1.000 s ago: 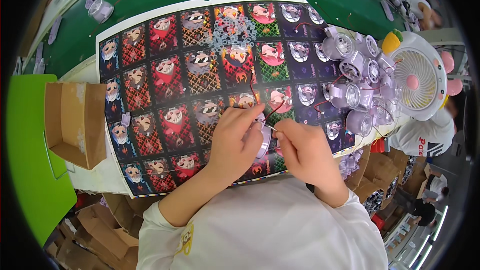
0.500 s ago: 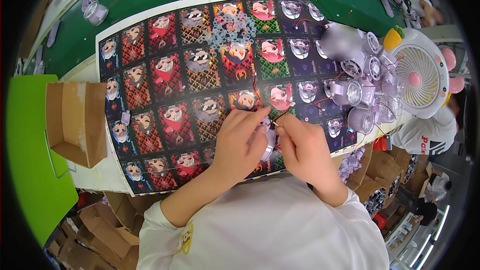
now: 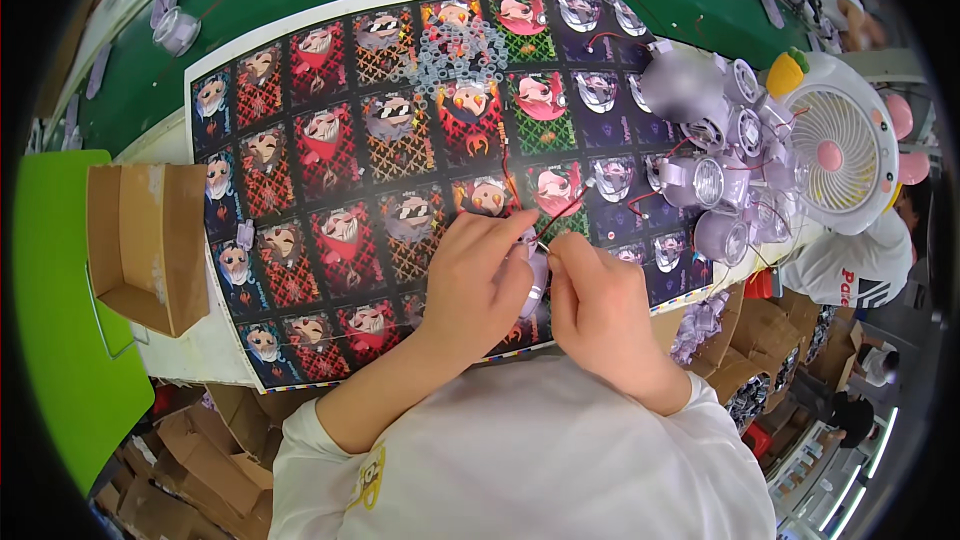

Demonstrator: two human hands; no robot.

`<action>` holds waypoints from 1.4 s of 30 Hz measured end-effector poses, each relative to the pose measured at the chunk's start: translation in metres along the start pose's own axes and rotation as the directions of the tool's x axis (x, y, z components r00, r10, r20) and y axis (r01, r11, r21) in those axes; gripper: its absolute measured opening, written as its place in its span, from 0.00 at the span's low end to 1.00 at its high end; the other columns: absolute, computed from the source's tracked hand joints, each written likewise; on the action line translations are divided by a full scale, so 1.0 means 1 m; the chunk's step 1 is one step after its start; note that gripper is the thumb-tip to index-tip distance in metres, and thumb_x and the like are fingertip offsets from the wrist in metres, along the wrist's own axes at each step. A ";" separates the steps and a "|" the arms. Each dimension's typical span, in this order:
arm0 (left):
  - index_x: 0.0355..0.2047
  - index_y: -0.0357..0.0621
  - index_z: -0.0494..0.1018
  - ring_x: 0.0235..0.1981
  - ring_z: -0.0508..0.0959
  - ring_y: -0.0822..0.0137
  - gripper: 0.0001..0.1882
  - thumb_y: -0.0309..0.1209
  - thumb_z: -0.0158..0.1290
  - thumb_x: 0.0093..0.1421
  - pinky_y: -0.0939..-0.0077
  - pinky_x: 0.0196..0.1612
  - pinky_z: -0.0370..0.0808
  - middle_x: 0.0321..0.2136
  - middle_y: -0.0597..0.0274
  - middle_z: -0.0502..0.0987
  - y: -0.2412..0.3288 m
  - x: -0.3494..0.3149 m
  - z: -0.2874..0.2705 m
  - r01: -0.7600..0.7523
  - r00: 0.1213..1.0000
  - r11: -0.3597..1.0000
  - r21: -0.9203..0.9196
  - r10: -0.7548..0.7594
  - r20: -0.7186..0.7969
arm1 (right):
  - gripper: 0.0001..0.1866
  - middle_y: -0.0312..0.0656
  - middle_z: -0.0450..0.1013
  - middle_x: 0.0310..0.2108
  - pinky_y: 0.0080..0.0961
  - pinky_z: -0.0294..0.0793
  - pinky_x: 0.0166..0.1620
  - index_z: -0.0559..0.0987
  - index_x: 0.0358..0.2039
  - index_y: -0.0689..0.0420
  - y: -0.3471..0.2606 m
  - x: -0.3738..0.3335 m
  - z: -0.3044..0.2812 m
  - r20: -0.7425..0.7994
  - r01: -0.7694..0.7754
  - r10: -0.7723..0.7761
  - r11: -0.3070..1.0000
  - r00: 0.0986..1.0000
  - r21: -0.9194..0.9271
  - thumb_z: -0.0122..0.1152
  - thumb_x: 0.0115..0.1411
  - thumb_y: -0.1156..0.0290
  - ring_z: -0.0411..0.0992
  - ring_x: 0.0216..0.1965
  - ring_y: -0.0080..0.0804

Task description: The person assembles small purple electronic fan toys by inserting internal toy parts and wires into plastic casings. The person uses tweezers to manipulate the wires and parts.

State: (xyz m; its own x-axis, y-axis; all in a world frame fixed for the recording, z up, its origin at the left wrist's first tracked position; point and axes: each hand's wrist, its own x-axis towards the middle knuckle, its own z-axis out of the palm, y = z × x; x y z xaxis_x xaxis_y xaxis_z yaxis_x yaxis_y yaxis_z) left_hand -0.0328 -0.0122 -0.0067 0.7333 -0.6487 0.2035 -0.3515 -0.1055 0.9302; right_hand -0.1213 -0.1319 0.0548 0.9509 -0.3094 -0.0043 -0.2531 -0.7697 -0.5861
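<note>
My left hand point(image 3: 480, 280) is closed around a lilac round plastic housing point(image 3: 535, 290), its lower part showing between my hands. Thin red and dark wires point(image 3: 508, 165) come out past my left fingertips. Another wire point(image 3: 568, 208) slants up and right to a small pale connector point(image 3: 589, 183). Close against the housing's top, my right hand point(image 3: 605, 295) is pinched, its thumb and index fingertip on a short piece of wire. Fingers hide most of the housing's upper part.
A dark printed sheet point(image 3: 330, 185) covers the table. On it lie several small clear rings point(image 3: 460, 52) and a lilac piece point(image 3: 245, 233). A pile of lilac housings point(image 3: 722, 235) stands at right beside a white fan point(image 3: 835, 155). An open cardboard box point(image 3: 185, 240) stands left.
The wire with the pale connector has swung out straighter to the upper right. My right fingertips have shifted slightly left, toward the housing. The left hand keeps its hold.
</note>
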 end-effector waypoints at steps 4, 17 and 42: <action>0.45 0.33 0.76 0.33 0.74 0.54 0.16 0.18 0.50 0.55 0.64 0.38 0.72 0.32 0.51 0.77 -0.004 0.001 0.001 -0.030 1.000 1.000 0.000 0.030 -0.011 | 0.07 0.50 0.68 0.18 0.42 0.66 0.22 0.71 0.33 0.59 0.005 0.009 -0.008 0.072 0.069 -0.063 0.995 0.995 -0.073 0.55 0.53 0.82 0.70 0.20 0.52; 0.52 0.35 0.71 0.43 0.72 0.52 0.17 0.22 0.44 0.64 0.62 0.48 0.68 0.40 0.48 0.75 -0.001 -0.003 -0.019 0.160 0.984 0.984 -0.072 -0.165 -0.067 | 0.08 0.47 0.70 0.31 0.36 0.69 0.37 0.78 0.36 0.60 0.052 0.059 -0.016 -0.097 0.207 -0.221 0.968 0.970 -0.140 0.62 0.54 0.75 0.69 0.35 0.47; 0.36 0.38 0.77 0.29 0.75 0.59 0.13 0.12 0.55 0.52 0.72 0.33 0.72 0.35 0.53 0.79 0.029 0.005 -0.071 -0.342 0.939 0.936 0.084 0.344 -0.003 | 0.09 0.51 0.72 0.26 0.43 0.75 0.34 0.76 0.24 0.63 0.003 0.153 0.078 -0.130 0.191 -0.227 0.951 0.965 -0.245 0.64 0.52 0.71 0.74 0.30 0.53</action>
State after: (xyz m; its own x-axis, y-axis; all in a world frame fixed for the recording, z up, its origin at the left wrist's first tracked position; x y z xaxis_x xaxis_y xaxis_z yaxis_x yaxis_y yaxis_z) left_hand 0.0015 0.0353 0.0434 0.5697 -0.6429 0.5120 -0.6287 0.0603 0.7753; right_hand 0.0375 -0.1385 -0.0110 0.9520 -0.1964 0.2348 -0.1026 -0.9274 -0.3597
